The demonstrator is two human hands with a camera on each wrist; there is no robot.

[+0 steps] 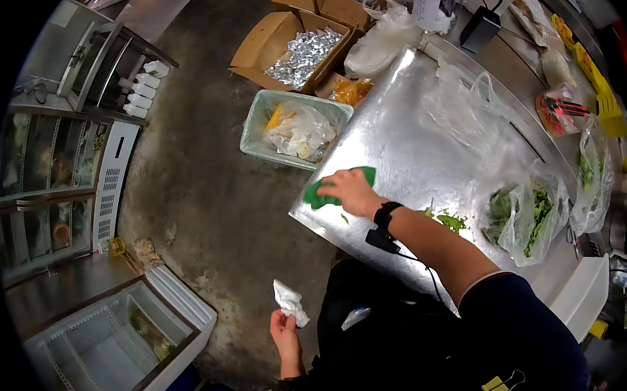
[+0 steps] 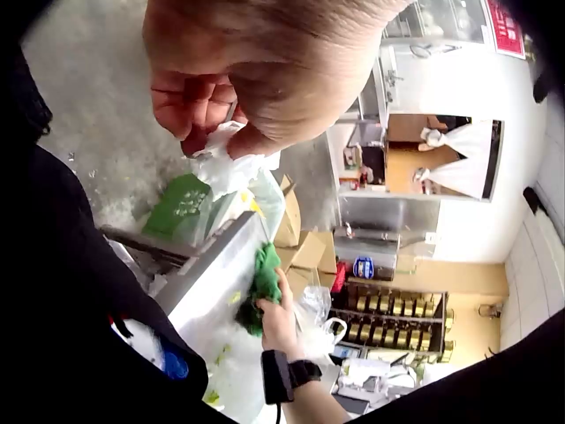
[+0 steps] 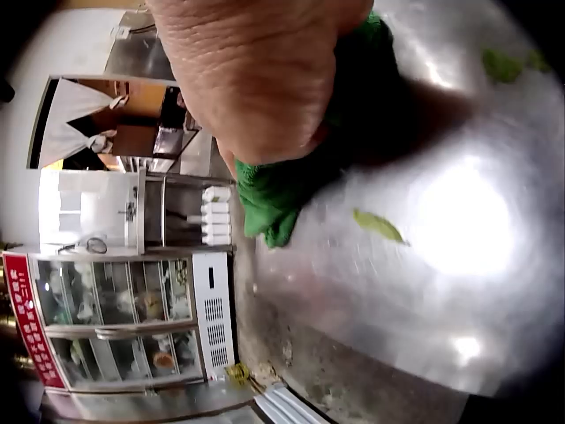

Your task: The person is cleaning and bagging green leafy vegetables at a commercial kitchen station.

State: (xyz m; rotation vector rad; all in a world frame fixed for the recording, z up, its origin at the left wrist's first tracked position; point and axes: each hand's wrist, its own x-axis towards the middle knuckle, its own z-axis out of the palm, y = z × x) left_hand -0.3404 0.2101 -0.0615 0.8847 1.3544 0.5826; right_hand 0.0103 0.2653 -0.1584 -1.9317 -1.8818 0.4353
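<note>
Steel table (image 1: 397,139) wipe looks partway: right hand (image 1: 355,192) grips green cloth (image 1: 315,197), left hand (image 1: 284,332) pinches white wad (image 1: 289,302), leaf scraps (image 1: 451,221) remain.

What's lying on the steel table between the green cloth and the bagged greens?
Loose leaf scraps lie on the steel table between the green cloth and bagged greens; the head view shows them.

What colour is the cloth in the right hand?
Green; the cloth shows best, close up, in the right wrist view.
</note>
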